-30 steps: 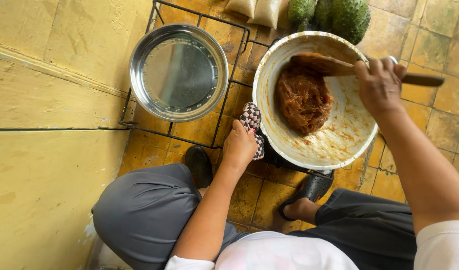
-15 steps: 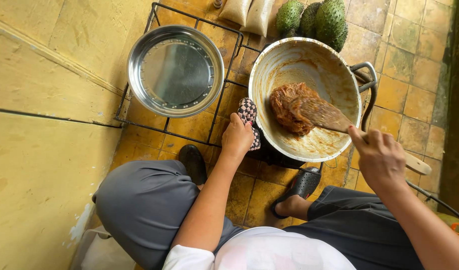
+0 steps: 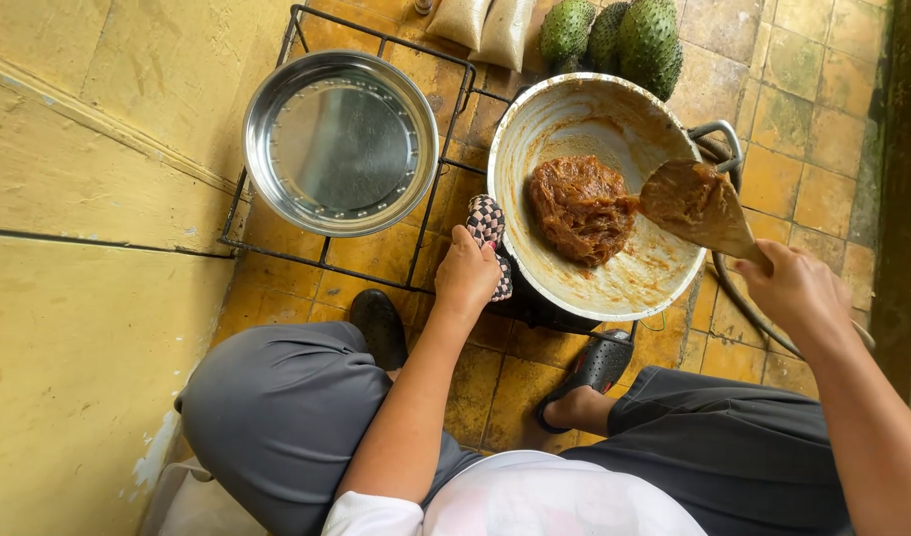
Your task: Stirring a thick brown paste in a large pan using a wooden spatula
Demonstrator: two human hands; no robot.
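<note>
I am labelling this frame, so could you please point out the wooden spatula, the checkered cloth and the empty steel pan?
wooden spatula [image 3: 696, 201], head view, on its paste-coated blade.
checkered cloth [image 3: 486, 220], head view, on the part above the left hand.
empty steel pan [image 3: 341, 146], head view, on its bare bottom.

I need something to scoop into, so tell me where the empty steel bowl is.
In the head view, the steel bowl sits upper left on the black wire rack, left of the wok with brown paste.

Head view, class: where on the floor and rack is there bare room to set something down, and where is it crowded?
Bare yellow tiles lie left of the grey-trousered knee; more run right of the wok and spiky green fruits. Rack bars below the steel pan stand open. It is crowded around the left hand, its checked cloth and the wok rim.
</note>
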